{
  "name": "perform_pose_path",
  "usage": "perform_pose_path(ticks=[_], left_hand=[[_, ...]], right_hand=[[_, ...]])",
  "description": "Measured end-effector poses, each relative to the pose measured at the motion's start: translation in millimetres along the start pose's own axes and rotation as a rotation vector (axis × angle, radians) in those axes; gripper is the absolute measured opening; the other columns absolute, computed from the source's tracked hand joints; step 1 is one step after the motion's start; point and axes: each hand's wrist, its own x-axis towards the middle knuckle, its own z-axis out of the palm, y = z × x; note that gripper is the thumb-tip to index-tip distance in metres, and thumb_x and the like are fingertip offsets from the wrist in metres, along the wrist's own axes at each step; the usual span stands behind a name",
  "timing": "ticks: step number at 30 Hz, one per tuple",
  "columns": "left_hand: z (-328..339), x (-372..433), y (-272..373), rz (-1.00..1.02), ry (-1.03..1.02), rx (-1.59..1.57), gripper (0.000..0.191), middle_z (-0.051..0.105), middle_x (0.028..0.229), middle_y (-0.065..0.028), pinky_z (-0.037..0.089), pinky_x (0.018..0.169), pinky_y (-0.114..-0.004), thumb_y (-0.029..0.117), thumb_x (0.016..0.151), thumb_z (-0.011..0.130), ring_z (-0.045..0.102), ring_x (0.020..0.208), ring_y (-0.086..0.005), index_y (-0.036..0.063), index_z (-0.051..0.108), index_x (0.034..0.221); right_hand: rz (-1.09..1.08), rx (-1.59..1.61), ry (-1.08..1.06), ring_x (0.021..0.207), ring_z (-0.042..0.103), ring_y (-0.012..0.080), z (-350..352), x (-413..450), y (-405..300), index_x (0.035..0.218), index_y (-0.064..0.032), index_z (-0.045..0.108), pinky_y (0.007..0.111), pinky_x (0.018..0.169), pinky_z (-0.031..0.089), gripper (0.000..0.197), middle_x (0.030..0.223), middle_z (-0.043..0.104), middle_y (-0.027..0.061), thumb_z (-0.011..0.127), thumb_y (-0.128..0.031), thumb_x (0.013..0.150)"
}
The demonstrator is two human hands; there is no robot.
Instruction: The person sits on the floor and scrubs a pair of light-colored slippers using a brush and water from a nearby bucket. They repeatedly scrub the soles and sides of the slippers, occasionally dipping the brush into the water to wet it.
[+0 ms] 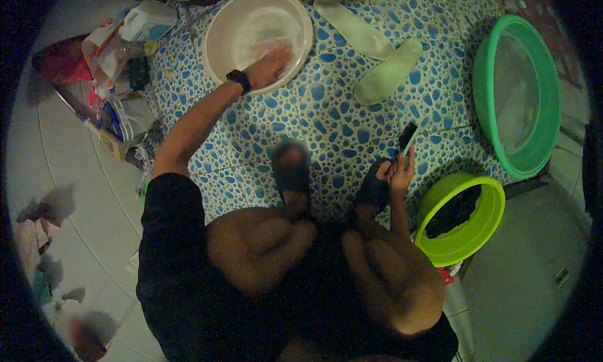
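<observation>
My left hand [274,66], with a dark band on its wrist, reaches into a pale round plastic basin [213,51]. Its fingers are over or in what looks like water, too blurred to tell whether they hold anything. Beside my right foot, my right hand [400,173] grips a scrub brush [409,138] with dark bristles and a light handle. The brush points away from me, just above the floor. Two pale shoe insoles [353,28] [390,72] lie on the pebble-patterned floor, right of the basin, their ends meeting.
A large green basin [551,98] leans at the right. Nearer, a lime-green tub [494,206] holds something dark. On the left, a white jug [150,20] stands among bags and bottles on a ledge. My sandalled feet [292,173] are on the patterned tile floor [330,140].
</observation>
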Motion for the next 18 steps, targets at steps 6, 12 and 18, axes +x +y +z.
perform_pose_path(ticks=[6, 12, 18], left_hand=[[-12, -9, 6, -0.446, -0.118, 0.249, 0.058, 0.035, 0.15, -0.0238, 0.028, 0.104, -0.071, 0.03, 0.093, 0.057, 0.028, 0.14, -0.0462, 0.0095, 0.04, 0.144], [19, 8, -27, -0.434, -0.286, 0.488, 0.055, 0.03, 0.151, -0.0273, 0.029, 0.106, -0.067, 0.036, 0.094, 0.055, 0.028, 0.138, -0.0489, 0.0093, 0.046, 0.141], [-11, 32, -15, -0.343, -0.089, 0.295, 0.04, 0.047, 0.137, -0.0235, 0.04, 0.103, -0.054, 0.019, 0.093, 0.054, 0.043, 0.129, -0.0457, 0.0093, 0.056, 0.131]], right_hand=[[0.009, -0.014, -0.007, 0.042, 0.043, 0.0098, 2, 1, 5, 0.151, -0.0041, 0.03, 0.029, 0.042, 0.04, 0.054, 0.06, 0.051, 0.0018, 0.05, -0.017, 0.102], [0.011, -0.003, -0.023, 0.042, 0.045, 0.0106, 15, -3, 7, 0.151, -0.0039, 0.03, 0.029, 0.042, 0.041, 0.054, 0.062, 0.051, 0.0024, 0.05, -0.017, 0.102], [-0.033, -0.031, 0.024, 0.043, 0.046, 0.0114, 7, -3, -8, 0.151, -0.0037, 0.03, 0.03, 0.042, 0.042, 0.054, 0.063, 0.052, 0.0029, 0.05, -0.016, 0.102]])
